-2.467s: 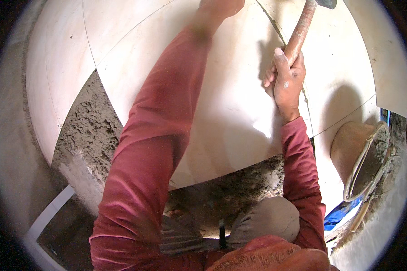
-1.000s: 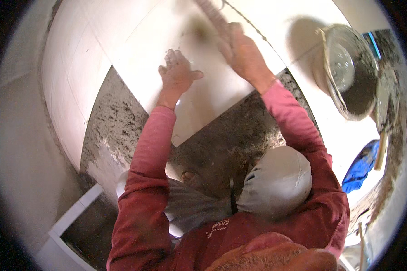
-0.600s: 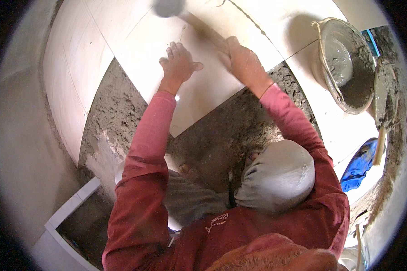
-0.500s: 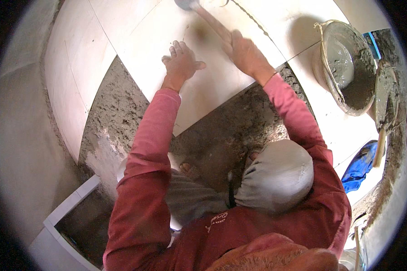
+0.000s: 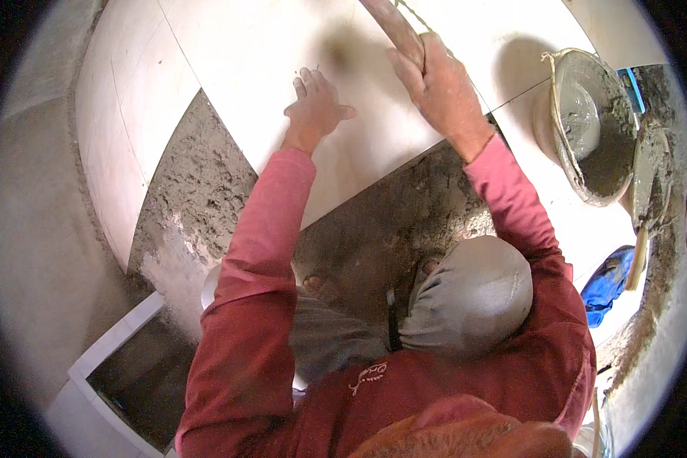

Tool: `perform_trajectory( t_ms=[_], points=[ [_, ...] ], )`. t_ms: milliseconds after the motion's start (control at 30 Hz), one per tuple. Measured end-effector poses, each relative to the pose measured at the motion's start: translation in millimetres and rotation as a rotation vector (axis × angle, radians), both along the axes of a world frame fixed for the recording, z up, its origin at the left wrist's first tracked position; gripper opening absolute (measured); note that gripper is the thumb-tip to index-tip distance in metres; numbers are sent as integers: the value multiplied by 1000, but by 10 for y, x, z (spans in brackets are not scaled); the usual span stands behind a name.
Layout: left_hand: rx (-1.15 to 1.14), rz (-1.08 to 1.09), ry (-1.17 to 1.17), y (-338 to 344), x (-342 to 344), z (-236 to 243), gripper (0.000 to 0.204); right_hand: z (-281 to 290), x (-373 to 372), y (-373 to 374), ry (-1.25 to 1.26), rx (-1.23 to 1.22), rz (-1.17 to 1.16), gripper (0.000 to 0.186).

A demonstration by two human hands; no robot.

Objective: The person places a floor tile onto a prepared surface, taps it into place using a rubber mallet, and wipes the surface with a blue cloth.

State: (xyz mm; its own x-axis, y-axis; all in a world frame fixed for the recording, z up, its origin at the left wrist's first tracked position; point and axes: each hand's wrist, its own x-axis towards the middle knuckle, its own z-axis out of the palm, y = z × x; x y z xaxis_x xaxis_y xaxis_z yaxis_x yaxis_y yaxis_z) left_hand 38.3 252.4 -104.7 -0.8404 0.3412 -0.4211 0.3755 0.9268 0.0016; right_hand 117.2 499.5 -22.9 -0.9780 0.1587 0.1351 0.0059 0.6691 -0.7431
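Note:
My left hand (image 5: 314, 107) rests on a pale floor tile (image 5: 359, 164), its fingers stretched out and the thumb spread to the side. To its right, my right hand (image 5: 449, 88) is wrapped around the wooden handle (image 5: 395, 29) of a mallet, raised above the tiles. The mallet's head lies outside the picture at the top. Below the tile's near edge is a patch of dark, rough mortar bed (image 5: 382, 206). A second stretch of grey mortar (image 5: 198, 164) shows to the left of my left arm.
A bucket (image 5: 561, 145) with wet grey cement stands at the right on laid tiles. Beside it lies a cement-smeared pan-like tool (image 5: 650, 172) with a wooden handle. A blue cloth or bag (image 5: 609, 286) is below that. A white-edged recess (image 5: 122, 336) opens at the lower left.
My right hand has lifted the mallet up and to the right, and its head has gone out of view. My left hand stays on the tile; the view has shifted slightly.

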Motion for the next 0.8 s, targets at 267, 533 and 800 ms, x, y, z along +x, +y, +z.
perform_trajectory(
  t_ms=[267, 533, 800],
  points=[
    [137, 44, -22, -5, 0, 127, 126, 86, 46, -95, 35, 14, -33, 44],
    [150, 124, -30, 83, 71, 226, 124, -17, 100, -120, -114, 68, -16, 45],
    [128, 113, -34, 16, 74, 144, 125, -56, 108, -284, -147, 15, -7, 46]
  ],
)
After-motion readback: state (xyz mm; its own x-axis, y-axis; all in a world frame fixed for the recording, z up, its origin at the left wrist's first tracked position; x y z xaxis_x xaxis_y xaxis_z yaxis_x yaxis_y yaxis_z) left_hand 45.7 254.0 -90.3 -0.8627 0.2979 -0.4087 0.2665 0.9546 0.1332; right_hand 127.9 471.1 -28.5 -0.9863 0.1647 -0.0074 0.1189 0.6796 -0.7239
